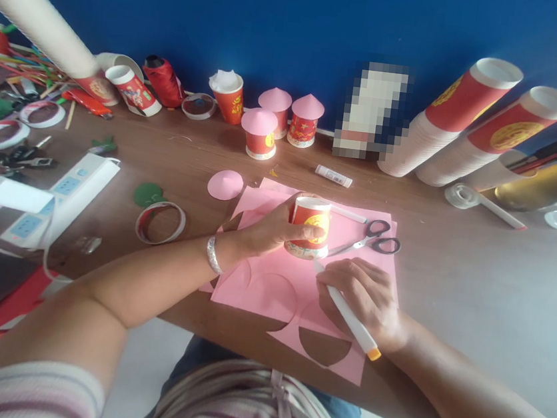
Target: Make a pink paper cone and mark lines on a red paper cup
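My left hand (pixel 276 225) is wrapped round a red and gold paper cup (pixel 303 222), its thumb across the front; the cup stands over the pink paper (pixel 269 288). In my right hand (pixel 364 292) is a white marker pen (pixel 353 321) with an orange end, its tip pointing toward the base of the cup. Black-handled scissors (pixel 368 236) lie on the paper just right of the cup. Circles have been cut from or outlined on the sheets. Left of the paper lies a pink paper cone (pixel 225 185).
Cups with pink cone tops (pixel 258 133) stand near the blue wall. A glue stick (pixel 333 176) lies behind the paper. Tall cup stacks (pixel 464 123) lean at the right. A power strip (pixel 61 201) and a tape roll (pixel 160 223) are at the left.
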The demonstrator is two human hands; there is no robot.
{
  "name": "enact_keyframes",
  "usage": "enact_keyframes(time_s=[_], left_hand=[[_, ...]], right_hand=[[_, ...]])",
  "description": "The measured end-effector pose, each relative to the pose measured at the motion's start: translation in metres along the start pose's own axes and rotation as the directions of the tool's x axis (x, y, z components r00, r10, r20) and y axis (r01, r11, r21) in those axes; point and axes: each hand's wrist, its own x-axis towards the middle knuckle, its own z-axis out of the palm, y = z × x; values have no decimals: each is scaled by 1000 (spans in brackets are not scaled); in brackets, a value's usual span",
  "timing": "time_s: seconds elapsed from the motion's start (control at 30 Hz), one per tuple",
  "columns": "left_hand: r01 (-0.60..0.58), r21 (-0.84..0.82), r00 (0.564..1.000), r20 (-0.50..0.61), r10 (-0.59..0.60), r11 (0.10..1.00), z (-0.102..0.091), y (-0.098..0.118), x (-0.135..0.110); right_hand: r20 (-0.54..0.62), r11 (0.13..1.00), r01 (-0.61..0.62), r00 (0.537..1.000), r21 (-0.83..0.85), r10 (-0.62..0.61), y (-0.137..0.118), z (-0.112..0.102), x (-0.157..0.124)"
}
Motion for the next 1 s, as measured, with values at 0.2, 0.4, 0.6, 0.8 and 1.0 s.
enact_keyframes(time_s=[0.2,0.4,0.6,0.8,1.0], left_hand=[[2,18,1000,-14,-2,1000,-1,-1,1],[1,1,1000,27,-1,1000,0,-2,1],[23,-33,999,42,-21,999,-3,-3,-1],[-18,-57,1000,23,19,998,-3,-1,-1],[-35,-109,996,75,43,993,-10,-8,0]], right_hand=[[-2,1000,8,1000,-3,-8,1,2,-1],[-2,1000,25,1000,2,-25,2,1,-2],[-13,999,35,999,29,-34,1,1,-5],[-9,998,63,998,29,-63,1,1,-6],[6,998,54,999,21,-54,0,0,-3]])
